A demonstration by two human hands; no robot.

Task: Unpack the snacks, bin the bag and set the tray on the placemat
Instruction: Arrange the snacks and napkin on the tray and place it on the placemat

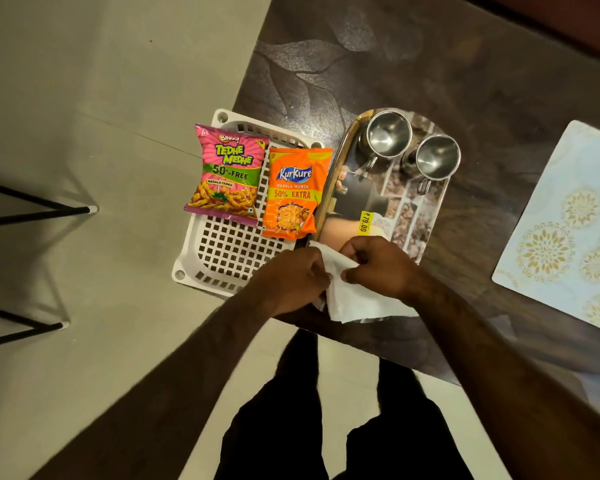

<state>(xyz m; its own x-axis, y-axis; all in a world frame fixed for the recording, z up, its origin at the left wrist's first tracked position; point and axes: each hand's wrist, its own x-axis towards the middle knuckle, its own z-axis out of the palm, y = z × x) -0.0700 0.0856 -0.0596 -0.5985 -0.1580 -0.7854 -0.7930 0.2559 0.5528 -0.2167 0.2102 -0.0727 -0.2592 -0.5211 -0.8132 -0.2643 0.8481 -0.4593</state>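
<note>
- Right now I am pinching the white bag [352, 289] with both hands over the near end of the tray [426, 216]: my left hand [293, 280] is curled shut on its left edge and my right hand [378, 268] is closed on its top, so neither hand is free for anything else
- Both snacks are already lying outside the bag, on the white slotted basket [222, 251] to my left: the pink Tedhe Medhe packet [227, 174] and the orange Kurkure packet [293, 192], whose right side is touching or overlapping the tray's edge (I cannot tell which)
- I am thinking that the Kurkure packet could be getting dragged or tipped when the tray is lifted, if it really is resting on that rim
- The basket is hanging partly off the table [430, 64] edge, so a knock from my left forearm risks sending it and the snacks to the floor
- The two steel cups [413, 154] are standing loose at the tray's far end, so tilting the tray on its way to the placemat [568, 216], well apart to the right, could be sliding them off
- No bin is showing in my view, so I am going to be turning away with the bag while everything sits near the edge
</note>
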